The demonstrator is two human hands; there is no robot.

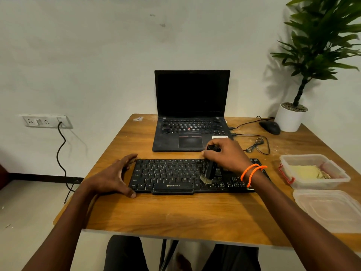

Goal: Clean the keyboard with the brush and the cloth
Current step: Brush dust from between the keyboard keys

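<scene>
Your right hand (224, 155) grips the black brush (208, 169) by its upper end, fingers curled round it; the pale bristles below your grip touch the keys right of centre on the Zebronics keyboard (168, 176). Your left hand (115, 177) spreads against the keyboard's left edge. The yellow cloth (308, 172) lies in the plastic container (314, 171), far right.

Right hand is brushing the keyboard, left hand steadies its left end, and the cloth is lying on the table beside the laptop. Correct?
Not quite. The head view shows the cloth inside the open plastic container at the table's right edge, not beside the laptop. The rest holds: the right hand holds the brush on the keyboard, and the left hand steadies its left end.
</scene>
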